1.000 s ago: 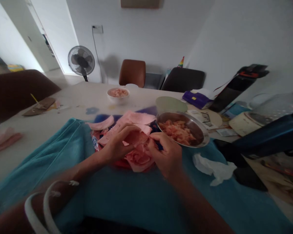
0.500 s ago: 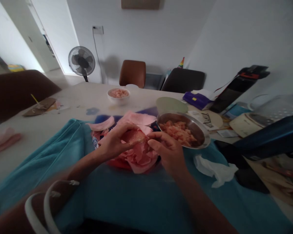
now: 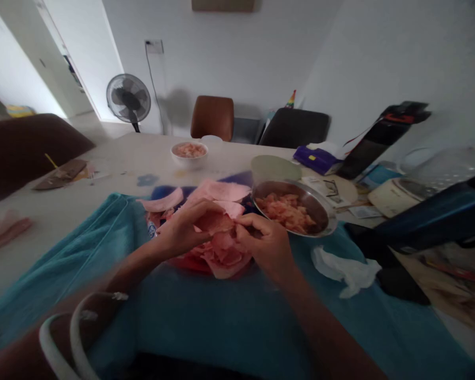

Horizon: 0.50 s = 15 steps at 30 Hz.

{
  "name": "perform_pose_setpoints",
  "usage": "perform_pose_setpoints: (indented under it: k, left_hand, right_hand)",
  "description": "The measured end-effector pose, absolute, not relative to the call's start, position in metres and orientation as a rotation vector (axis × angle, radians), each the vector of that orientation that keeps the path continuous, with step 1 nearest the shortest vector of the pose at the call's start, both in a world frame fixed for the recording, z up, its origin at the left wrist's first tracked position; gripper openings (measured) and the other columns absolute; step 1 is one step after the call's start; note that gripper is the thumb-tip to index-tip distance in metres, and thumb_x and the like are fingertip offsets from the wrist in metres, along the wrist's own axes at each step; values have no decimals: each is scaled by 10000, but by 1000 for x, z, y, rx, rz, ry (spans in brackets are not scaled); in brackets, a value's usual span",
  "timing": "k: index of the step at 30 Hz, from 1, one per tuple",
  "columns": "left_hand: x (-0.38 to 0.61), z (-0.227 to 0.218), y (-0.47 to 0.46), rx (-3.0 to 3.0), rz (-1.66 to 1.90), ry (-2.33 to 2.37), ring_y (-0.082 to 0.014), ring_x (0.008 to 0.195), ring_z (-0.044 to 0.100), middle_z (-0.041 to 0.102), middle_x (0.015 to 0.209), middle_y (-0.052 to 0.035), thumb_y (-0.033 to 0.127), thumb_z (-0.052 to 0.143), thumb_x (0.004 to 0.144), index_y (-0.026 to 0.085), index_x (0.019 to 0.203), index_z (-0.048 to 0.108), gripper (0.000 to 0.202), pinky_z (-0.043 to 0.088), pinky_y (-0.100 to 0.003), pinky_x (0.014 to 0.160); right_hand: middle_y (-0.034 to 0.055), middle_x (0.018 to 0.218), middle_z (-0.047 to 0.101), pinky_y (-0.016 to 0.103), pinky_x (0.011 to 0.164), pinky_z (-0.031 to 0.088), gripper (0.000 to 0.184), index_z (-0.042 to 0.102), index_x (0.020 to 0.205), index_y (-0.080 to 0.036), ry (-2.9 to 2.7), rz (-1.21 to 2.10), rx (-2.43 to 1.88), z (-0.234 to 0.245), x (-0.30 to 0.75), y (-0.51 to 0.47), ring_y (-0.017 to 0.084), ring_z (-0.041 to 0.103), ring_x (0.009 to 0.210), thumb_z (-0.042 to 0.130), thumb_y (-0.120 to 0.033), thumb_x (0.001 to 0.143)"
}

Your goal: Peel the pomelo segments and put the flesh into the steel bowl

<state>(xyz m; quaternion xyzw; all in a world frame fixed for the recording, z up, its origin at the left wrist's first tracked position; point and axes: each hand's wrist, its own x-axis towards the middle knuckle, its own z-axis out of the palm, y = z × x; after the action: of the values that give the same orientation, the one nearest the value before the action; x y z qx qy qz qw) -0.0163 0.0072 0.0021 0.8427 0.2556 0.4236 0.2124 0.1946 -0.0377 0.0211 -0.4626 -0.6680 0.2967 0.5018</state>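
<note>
My left hand (image 3: 182,235) and my right hand (image 3: 265,245) meet over a heap of pink peel pieces (image 3: 225,256) on a teal towel (image 3: 206,316). Both are curled round one pinkish-orange piece of fruit (image 3: 217,221) held between them, the left from the left side, the right pinching its right edge. Just right of my right hand stands a metal bowl (image 3: 324,211) filled with orange-pink fruit chunks (image 3: 287,210). More pink peel strips (image 3: 221,190) lie behind the hands.
A white bowl (image 3: 189,153) of fruit stands farther back on the table (image 3: 114,163). A crumpled tissue (image 3: 346,272) lies right of my right hand. Dark bags, a pale lid, papers and appliances crowd the right side. Chairs and a fan stand beyond the table.
Both hands lifted the fruit piece slightly off the peel heap, then came closer together around it. The view shifted a little.
</note>
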Motion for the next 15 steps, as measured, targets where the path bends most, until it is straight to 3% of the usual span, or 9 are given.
perform_pose_setpoints:
  k: [5,9,15]
  left_hand:
    - [-13,1,5,2399,1247,719,-180,1042,673,725,1119,-70,119,719,862,186,1167,649,320,553,-321,908]
    - [-12,2,5,2444,1253,651,-171,1031,675,719,1102,-65,151,713,895,191,1169,636,287,561,-308,891]
    - [-12,3,2,2487,1206,647,-167,1026,676,719,1102,-57,150,706,889,197,1163,618,292,571,-300,893]
  right_hand:
    - [26,793,759,264,696,523,166,703,770,-208,-1765,557,-1104,22,195,-42,154,681,722,555,-224,842]
    - [11,708,702,253,639,484,169,676,749,-203,-1760,470,-1179,20,193,-45,132,625,632,532,-199,838]
    - [-4,663,660,259,611,477,179,660,719,-208,-1627,637,-1206,18,191,-43,131,602,607,531,-255,834]
